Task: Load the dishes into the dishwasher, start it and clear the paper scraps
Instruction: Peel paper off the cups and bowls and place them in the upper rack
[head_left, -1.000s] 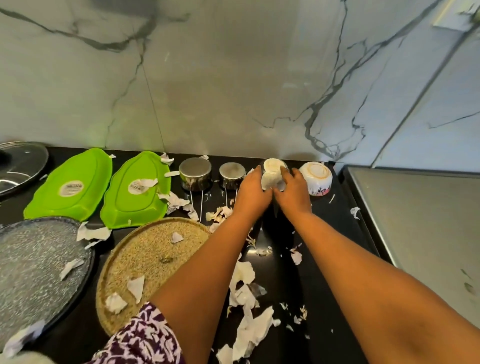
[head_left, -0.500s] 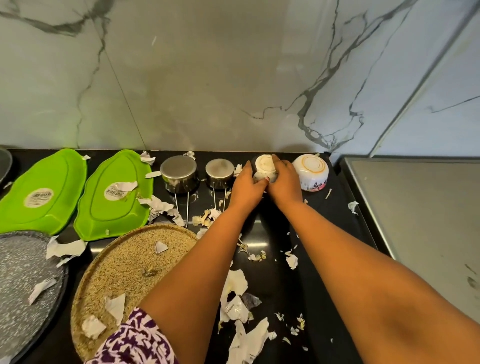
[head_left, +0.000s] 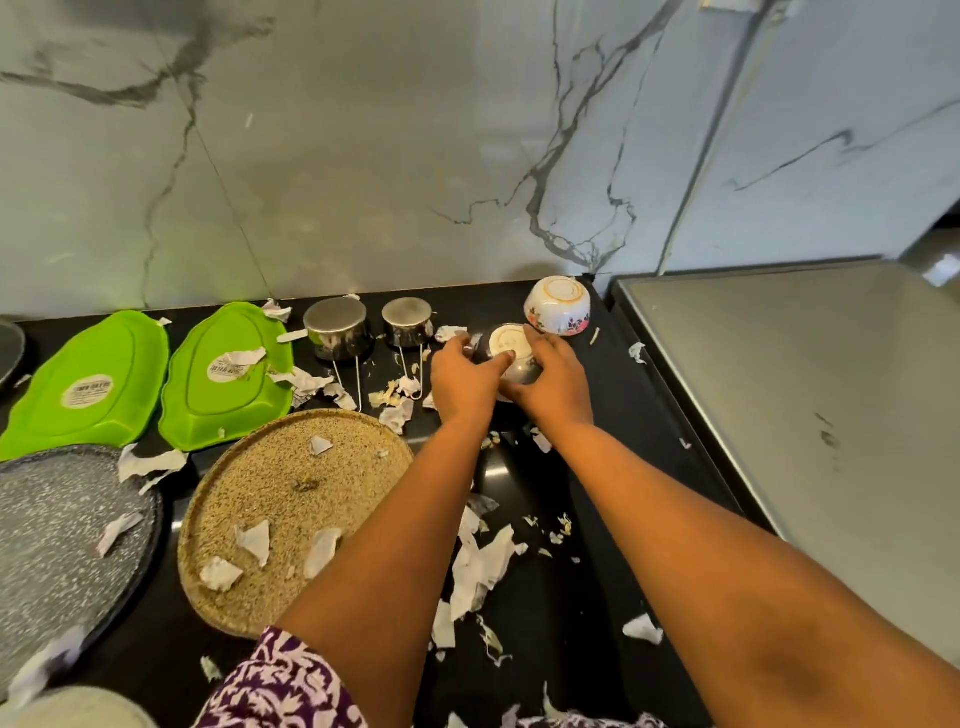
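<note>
Two green leaf-shaped plates (head_left: 91, 387) (head_left: 228, 376) lie face down along the bench's back edge, with two steel cups (head_left: 338, 330) (head_left: 408, 322) beside them. Two white bowls (head_left: 558, 306) (head_left: 508, 343) sit upturned near the back right corner. One speckled grey plate (head_left: 57, 540), one tan round plate (head_left: 291, 499). Paper scraps (head_left: 478, 566) are too many to count.

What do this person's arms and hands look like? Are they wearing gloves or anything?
No gloves: the left hand and right hand are bare, as are both forearms. A purple sleeve with a white leafy print shows near the left elbow. No rings or watch are visible.
</note>
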